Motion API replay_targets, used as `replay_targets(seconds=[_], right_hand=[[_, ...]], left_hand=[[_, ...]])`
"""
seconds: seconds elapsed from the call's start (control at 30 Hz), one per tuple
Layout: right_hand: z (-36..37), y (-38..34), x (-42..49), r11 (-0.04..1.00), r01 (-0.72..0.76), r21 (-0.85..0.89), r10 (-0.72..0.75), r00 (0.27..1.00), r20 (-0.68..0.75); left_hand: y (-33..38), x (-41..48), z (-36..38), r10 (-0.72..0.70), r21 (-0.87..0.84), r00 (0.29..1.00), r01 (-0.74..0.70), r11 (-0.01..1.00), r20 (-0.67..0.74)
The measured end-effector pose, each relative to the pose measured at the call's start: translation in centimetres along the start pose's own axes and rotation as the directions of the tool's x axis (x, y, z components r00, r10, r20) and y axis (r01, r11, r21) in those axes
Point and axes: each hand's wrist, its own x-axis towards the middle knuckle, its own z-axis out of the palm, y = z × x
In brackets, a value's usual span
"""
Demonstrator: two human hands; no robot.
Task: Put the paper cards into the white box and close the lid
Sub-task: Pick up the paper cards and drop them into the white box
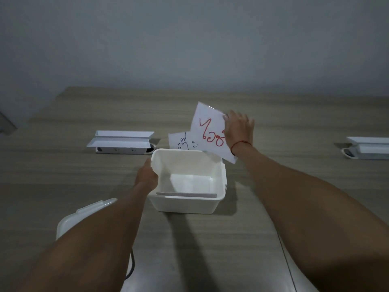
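Observation:
An open white box point(187, 202) stands on the wooden table in the middle of the head view. Inside it a card point(186, 194) leans along the near wall. My left hand point(147, 175) rests against the box's left rim and grips it. My right hand point(239, 127) holds a white paper card with red writing point(208, 131), tilted above the box's far right corner. Another card with dark writing point(181, 142) lies flat on the table just behind the box. The white lid point(84, 213) lies at the near left, partly hidden by my left forearm.
Two open white cable trays with sockets are set into the table, one at the far left point(121, 142) and one at the right edge point(368, 147). A dark cable point(131, 266) runs below the lid. A grey wall rises behind the table.

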Motion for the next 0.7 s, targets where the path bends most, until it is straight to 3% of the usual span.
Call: replay_targets(seconds=[0.17, 0.33, 0.7], right_hand=[[0.0, -2.2, -2.5, 0.985, -0.002, 0.175, -0.025, 0.988, 0.153], [2.4, -4.0, -6.1, 0.966, 0.022, 0.256, -0.108, 0.939, 0.327], [3.3, -5.4, -7.3, 0.972, 0.043, 0.231, -0.125, 0.928, 0.351]], left_hand=[[0.2, -2.1, -0.6, -0.082, -0.103, 0.997, 0.081, 0.991, -0.003], [-0.7, -1.9, -0.7, -0.075, -0.187, 0.997, 0.081, 0.979, 0.035], [-0.7, -2.0, -0.6, -0.059, -0.264, 0.998, 0.066, 0.962, 0.033]])
